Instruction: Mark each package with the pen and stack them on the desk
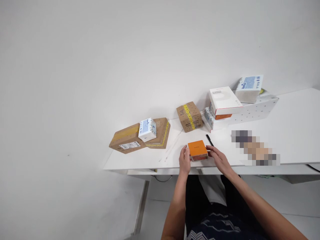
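Both hands are gripping the orange box [197,149] at table [287,133] front edge: left hand [184,161] at its 9 o'clock side, right hand [219,159] at 3. Box is sitting closed, nothing opened yet. Black pen [209,140] at 1 o'clock. Taped cardboard box [189,116] at 12. Lid print is too small to read.

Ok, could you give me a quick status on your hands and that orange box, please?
Left hand and right hand flank the orange box, fingers on its sides. Box rests on white table. Black pen lies just behind.
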`<state>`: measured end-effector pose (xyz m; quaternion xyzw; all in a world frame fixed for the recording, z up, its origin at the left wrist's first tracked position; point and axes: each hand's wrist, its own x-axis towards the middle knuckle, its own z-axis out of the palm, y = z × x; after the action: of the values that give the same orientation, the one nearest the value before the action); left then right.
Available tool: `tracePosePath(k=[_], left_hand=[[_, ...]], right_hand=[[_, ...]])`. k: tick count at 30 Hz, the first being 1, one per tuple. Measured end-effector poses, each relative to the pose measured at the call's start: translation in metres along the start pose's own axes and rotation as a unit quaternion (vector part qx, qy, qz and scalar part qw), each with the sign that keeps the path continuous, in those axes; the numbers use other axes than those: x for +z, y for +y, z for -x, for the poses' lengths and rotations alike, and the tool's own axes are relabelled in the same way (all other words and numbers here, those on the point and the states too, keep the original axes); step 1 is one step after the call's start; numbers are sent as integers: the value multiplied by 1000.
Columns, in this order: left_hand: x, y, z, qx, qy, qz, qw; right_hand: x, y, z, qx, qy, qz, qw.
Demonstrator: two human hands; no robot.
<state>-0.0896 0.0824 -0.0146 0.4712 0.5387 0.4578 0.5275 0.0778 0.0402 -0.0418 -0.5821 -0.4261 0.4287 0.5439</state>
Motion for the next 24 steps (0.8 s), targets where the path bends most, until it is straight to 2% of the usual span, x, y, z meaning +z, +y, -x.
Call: tracePosePath(k=[4,10,13,17,20,24], left_hand=[[4,3,-11,16,-23,-5,1000],[-1,7,-4,-8,-59,-8,998],[-1,5,6,15,-47,9,999],[3,-5,19,94,-50,58,993],[3,-18,30,133,-70,47,987],[1,-35,41,149,-74,15,986]], right_hand=[[7,-19,-7,1,28,73,997],[12,-25,-6,-31,1,92,995],[10,-20,0,-51,-23,40,998],[7,-5,7,-87,-35,-40,995],[6,9,13,-90,-37,-47,994],[4,22,22,-78,-45,-47,995]])
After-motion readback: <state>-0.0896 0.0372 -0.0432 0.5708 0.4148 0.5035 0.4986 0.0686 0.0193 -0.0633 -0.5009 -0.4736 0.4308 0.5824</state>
